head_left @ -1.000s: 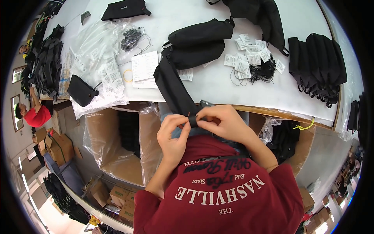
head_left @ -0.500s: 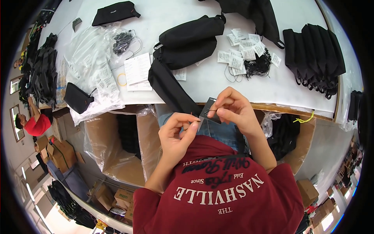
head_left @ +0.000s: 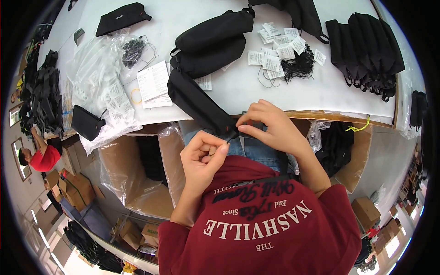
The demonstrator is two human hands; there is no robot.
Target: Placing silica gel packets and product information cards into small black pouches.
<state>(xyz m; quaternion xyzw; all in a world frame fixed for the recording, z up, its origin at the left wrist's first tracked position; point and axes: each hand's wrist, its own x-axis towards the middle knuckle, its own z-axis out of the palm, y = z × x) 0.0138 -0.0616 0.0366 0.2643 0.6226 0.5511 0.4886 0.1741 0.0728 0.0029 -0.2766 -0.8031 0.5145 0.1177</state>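
Pinching at the near end of a long black pouch (head_left: 197, 103) that hangs over the front edge of the white table (head_left: 238, 87), the right hand (head_left: 270, 130) has thumb and forefinger pressed together on what looks like a small pull or cord at the pouch's tip, while the left hand (head_left: 201, 158) sits just below with its fingers curled inward and thumb tucked against them, seemingly gripping a thin black string too fine to make out. The step in hand seems to be fixing a tag or cord to the pouch's end; the next move would likely call for a steady pull with the pouch held taut against the edge. Counted on the table: two more black pouches stacked (head_left: 211, 43) behind the first, one small black pouch (head_left: 121, 17) far left, one pile of white paper tags (head_left: 282, 46) with black strings, one stack of folded black bags (head_left: 366, 50) at right, and one heap of clear plastic sleeves (head_left: 98, 80).
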